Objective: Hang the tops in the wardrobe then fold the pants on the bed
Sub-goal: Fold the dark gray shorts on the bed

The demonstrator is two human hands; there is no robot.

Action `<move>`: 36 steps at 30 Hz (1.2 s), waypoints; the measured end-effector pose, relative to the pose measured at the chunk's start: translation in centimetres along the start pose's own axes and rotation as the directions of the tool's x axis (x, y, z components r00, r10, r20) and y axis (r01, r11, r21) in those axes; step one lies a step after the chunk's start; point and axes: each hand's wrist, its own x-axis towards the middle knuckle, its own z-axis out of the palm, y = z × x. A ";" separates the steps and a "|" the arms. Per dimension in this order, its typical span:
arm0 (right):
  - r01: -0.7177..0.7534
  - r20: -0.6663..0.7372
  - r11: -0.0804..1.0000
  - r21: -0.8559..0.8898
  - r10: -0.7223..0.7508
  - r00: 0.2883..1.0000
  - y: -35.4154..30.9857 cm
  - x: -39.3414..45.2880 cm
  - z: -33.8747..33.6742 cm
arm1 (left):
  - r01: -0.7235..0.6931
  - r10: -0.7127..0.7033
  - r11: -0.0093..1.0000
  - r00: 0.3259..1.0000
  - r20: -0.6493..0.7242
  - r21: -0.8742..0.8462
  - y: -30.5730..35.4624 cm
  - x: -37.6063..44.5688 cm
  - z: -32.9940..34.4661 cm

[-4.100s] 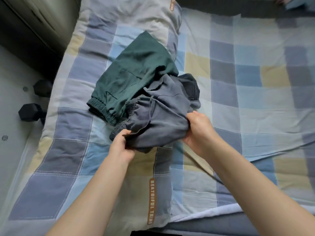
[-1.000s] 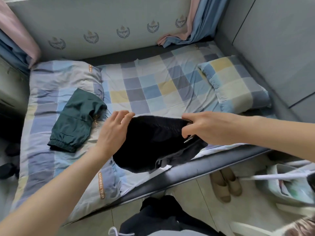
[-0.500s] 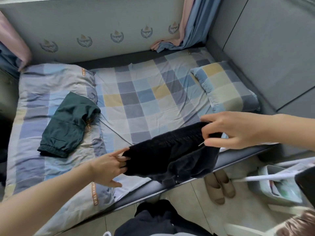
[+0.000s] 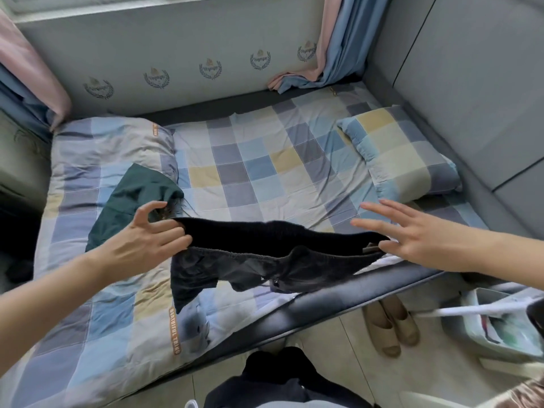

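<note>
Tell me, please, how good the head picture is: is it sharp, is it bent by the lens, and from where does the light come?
Head view: soft daylight, no hard shadows or glare; the wide lens bows the bed edge and walls; the black pants are so dark that folds hardly show; the right hand fingertips are slightly blurred, and the left hand is sharper.

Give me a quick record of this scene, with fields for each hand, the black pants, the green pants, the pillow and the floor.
left hand: pinches one end of the black pants' waistband
right hand: fingers straight, spread, at the other end
black pants: stretched between the hands, over the bed edge
green pants: folded, on the quilt
pillow: right side of the bed
floor: shoes beside the bed
</note>
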 end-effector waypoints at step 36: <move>-0.638 0.277 0.133 0.759 0.820 0.501 -0.2 2.7 2.3 | 0.589 -0.756 -0.079 0.491 0.434 -0.804 0.6 -1.4 0.3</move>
